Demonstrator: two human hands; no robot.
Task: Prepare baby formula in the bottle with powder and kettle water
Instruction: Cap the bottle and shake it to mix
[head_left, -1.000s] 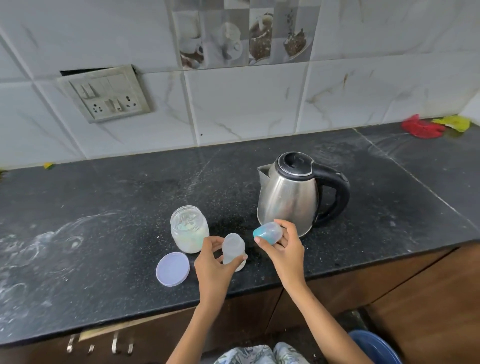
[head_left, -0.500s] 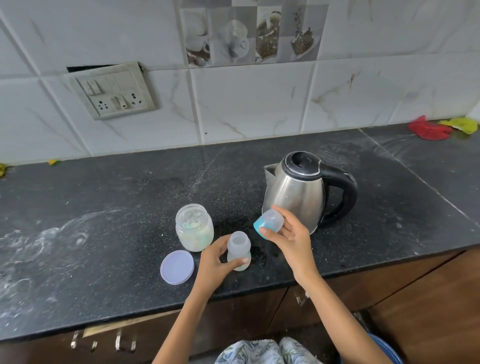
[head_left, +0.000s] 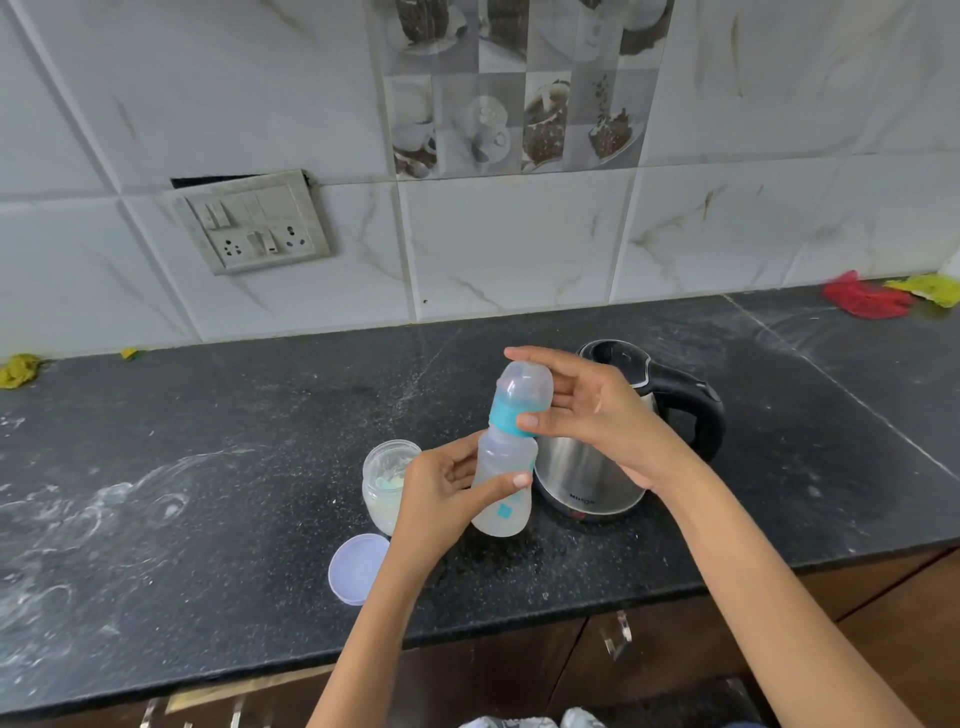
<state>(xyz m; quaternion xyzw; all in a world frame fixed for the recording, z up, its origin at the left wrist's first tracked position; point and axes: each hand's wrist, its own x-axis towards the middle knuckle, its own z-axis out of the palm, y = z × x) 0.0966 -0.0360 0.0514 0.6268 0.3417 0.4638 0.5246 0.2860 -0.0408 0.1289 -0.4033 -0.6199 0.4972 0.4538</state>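
A translucent baby bottle is lifted above the black counter, tilted slightly. My left hand grips its lower body. Its teal-ringed cap sits on the bottle's neck, and my right hand holds that cap between thumb and fingers. The steel kettle with a black handle stands just behind and right of the bottle, partly hidden by my right hand. An open glass jar of white powder stands to the left of my left hand.
The jar's lilac lid lies flat near the counter's front edge. White powder smears cover the counter's left part. A switch-and-socket plate is on the tiled wall. Red and yellow cloths lie at the far right.
My left hand lifted the bottle off the counter. My right hand brought the teal cap onto the bottle's neck. The camera moved closer.
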